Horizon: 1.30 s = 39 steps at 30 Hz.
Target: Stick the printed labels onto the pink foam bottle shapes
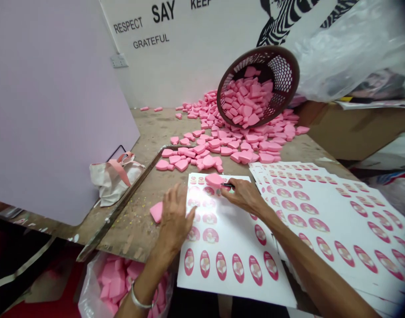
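Note:
A sheet of pink oval and rounded stickers (237, 234) lies in front of me. My left hand (176, 216) rests over its left edge, fingers stretched out and thumb on the paper. Beside that hand, on the table, is one pink paddle-shaped piece (156, 212), partly covered by the hand. Near the sheet's top edge, my right hand (244, 194) is closed around a thin black pen-like tool (227, 184); its exact kind is unclear. The tool's tip points at another pink paddle-shaped piece (214, 179) at the top of the sheet.
A tipped brown basket (290, 66) spills pink pieces (222, 141) across the table's back. More sticker sheets (335, 212) are stacked at right. At left are a cloth bag (106, 181), a metal strip (119, 210) and a large pale panel (56, 110). Below hangs a plastic bag (89, 287) of pink pieces.

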Tool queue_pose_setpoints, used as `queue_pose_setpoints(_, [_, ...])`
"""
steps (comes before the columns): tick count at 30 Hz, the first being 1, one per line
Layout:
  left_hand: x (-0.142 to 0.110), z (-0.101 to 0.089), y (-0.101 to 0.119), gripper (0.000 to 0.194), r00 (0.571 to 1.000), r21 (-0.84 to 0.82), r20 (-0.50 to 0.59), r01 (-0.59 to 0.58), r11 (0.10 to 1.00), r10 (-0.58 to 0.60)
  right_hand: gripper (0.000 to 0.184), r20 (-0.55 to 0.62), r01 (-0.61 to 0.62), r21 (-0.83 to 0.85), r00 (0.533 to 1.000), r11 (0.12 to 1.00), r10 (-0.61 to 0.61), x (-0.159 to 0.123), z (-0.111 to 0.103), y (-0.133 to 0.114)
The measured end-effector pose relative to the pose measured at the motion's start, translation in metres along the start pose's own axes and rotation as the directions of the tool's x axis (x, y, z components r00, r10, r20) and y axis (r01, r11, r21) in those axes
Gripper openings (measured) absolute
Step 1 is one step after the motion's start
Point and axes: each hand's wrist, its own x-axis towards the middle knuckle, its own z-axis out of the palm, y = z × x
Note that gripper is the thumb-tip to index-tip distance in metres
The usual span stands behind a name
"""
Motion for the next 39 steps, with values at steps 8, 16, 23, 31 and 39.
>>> queue_pose_setpoints(8, [0.022, 0.030, 0.047, 0.027, 0.858, -0.667, 0.514, 0.419, 0.616, -0.026, 0.039, -0.001, 0.120, 0.369, 0.992, 0.922, -0.129, -0.031, -0.028, 0.055])
queue_pose_setpoints(16, [0.049, 0.087, 0.060, 0.030, 0.765, -0.701, 0.576, 0.643, 0.307, -0.288, 0.017, -0.239, 0.034, 0.041, 0.971, 0.999, -0.023, -0.011, 0.027, 0.090])
queue_pose_setpoints(23, [0.059, 0.110, 0.069, 0.030, 0.771, -0.720, 0.582, 0.636, 0.278, -0.257, 0.015, -0.234, 0.100, -0.064, 0.966, 0.993, -0.113, -0.010, 0.031, 0.089])
queue_pose_setpoints(31, [0.052, 0.110, 0.067, 0.034, 0.779, -0.725, 0.573, 0.627, 0.284, -0.256, 0.013, -0.230, 0.095, 0.029, 0.969, 0.995, -0.086, -0.009, 0.031, 0.092])
queue_pose_setpoints(39, [0.050, 0.116, 0.064, 0.035, 0.781, -0.746, 0.566, 0.621, 0.241, -0.264, 0.020, -0.334, 0.093, 0.156, 0.942, 0.983, -0.036, -0.014, 0.029, 0.082])
